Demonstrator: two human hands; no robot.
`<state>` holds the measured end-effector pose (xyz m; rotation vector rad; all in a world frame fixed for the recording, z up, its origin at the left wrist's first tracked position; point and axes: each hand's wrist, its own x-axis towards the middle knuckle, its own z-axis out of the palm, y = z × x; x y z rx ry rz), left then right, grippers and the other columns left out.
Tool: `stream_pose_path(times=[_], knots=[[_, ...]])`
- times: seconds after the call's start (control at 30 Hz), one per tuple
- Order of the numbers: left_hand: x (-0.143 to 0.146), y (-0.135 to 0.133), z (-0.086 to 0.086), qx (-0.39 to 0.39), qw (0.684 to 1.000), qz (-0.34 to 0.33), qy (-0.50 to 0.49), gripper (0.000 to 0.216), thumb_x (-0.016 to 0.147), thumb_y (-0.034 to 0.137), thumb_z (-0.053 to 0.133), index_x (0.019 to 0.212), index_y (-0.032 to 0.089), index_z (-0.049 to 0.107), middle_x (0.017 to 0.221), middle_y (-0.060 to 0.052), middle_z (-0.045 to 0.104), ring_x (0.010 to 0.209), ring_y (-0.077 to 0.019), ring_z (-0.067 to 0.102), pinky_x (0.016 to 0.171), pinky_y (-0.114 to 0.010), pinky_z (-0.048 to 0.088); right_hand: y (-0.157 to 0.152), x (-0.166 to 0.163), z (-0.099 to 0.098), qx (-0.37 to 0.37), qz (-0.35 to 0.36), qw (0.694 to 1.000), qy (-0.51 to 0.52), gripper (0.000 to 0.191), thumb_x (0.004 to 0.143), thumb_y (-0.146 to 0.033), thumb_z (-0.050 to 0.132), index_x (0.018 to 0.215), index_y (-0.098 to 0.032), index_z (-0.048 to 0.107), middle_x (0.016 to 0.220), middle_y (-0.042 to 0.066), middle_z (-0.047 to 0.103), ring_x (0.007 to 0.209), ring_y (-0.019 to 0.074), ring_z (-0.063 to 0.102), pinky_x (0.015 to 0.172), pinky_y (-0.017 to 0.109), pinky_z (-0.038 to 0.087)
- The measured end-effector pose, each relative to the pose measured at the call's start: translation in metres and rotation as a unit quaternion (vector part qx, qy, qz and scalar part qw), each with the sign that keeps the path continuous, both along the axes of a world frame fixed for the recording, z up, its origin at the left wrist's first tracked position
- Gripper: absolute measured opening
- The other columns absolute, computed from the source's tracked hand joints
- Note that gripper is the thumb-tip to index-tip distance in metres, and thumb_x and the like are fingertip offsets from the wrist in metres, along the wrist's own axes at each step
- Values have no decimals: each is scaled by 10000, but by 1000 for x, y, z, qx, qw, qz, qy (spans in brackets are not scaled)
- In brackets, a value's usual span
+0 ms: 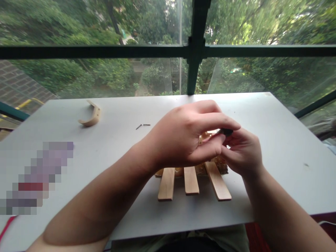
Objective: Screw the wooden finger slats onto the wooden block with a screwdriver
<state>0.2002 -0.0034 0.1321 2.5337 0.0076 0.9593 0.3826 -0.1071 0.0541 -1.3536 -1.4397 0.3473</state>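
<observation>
My left hand [195, 134] reaches over the table from the left, its thumb and fingers closing around a small dark object [226, 132]. My right hand [245, 148] meets it from the right with curled fingers, close to that same object. What the right fingers hold is hidden. Below both hands lies a glossy brown item [180, 172], mostly covered by the left hand. Three flat wooden slats stick out from it towards me: a left slat [166, 183], a shorter middle slat [191, 180] and a right slat [218, 182].
Two dark screws [143, 125] lie on the white table [118, 115], left of my hands. Farther left stands a curved wooden piece with holes [93, 115]. A blurred-out purplish item [39, 178] rests at the left side. Windows with a dark frame [195, 52] border the far edge.
</observation>
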Motion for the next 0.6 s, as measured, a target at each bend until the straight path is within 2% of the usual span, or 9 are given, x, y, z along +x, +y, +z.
stream_pose_path(times=[0.1,0.17,0.27,0.37,0.43,0.53,0.6], knots=[[2,0,-1,14,1000,19,-15,198,956,337,650,1080,219,749,974,-69,694,872,-170,654,781,-309,547,0,-4,1,5,-26,999,-19,160,784,-266,838,855,-188,717,849,53,755,763,194,694,600,277,505],[3,0,-1,15,999,18,-26,185,958,340,663,1053,211,756,952,-59,694,853,-154,650,770,-292,542,0,-4,1,26,-18,999,-26,154,788,-229,820,891,-192,712,840,44,744,704,172,673,571,269,500],[3,-2,-1,10,1000,12,-20,134,954,266,668,1041,218,757,952,-41,701,858,-138,653,777,-272,546,2,-4,-1,73,65,995,-9,264,827,-157,746,1081,-218,710,863,22,730,549,107,583,502,250,476],[3,-3,0,12,1000,20,-13,129,941,233,678,1044,211,753,942,-32,703,848,-129,654,781,-264,553,3,-3,-2,98,151,983,34,382,877,-124,653,1241,-237,682,1006,55,732,538,89,560,457,240,455],[2,-3,1,11,1000,24,-15,127,935,218,680,1038,200,752,913,-27,696,820,-122,647,771,-258,554,3,-5,-3,103,176,977,60,414,908,-118,606,1299,-239,669,1118,90,730,684,138,657,476,241,486],[2,-3,2,4,1000,22,-10,125,931,198,679,1030,184,754,897,-26,687,811,-115,640,769,-249,553,2,-7,-3,114,189,971,93,439,945,-104,560,1350,-244,652,1235,107,722,1039,238,722,630,283,598],[2,-3,2,0,1000,16,-6,130,932,185,676,1037,183,754,916,-27,696,829,-113,647,787,-247,556,2,-8,-3,116,185,971,93,443,954,-84,549,1352,-245,657,1231,98,730,1099,248,718,734,318,623]])
